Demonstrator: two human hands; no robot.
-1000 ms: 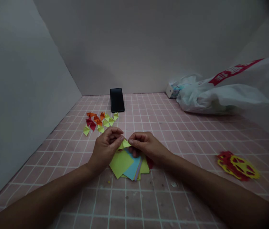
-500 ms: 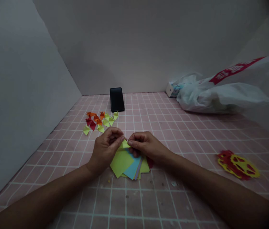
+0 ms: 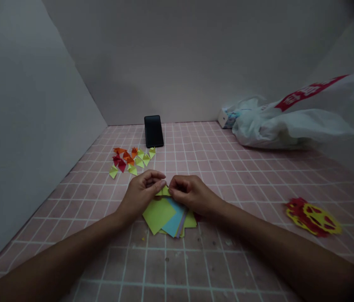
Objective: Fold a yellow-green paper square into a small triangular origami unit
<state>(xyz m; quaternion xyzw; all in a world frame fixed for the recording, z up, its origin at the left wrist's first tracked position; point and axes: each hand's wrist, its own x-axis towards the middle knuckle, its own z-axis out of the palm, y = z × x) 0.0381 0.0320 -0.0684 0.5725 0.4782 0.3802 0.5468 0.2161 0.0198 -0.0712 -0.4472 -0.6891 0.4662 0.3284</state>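
Note:
My left hand and my right hand meet over the pink checked table, both pinching one small folded yellow-green paper piece between fingertips. Only a sliver of that piece shows between the fingers. Just below the hands lies a loose stack of coloured paper squares, yellow-green on top with blue and purple edges showing. Further back on the left sits a cluster of small folded paper triangles in orange, red and yellow-green.
A black phone leans against the back wall. A white plastic bag with red print and a small box fill the back right. A red and yellow paper cut-out lies at the right. Grey walls close in left and behind.
Both hands have drawn closer together and pressed the yellow-green piece smaller between the fingertips. Everything else on the table stays where it was.

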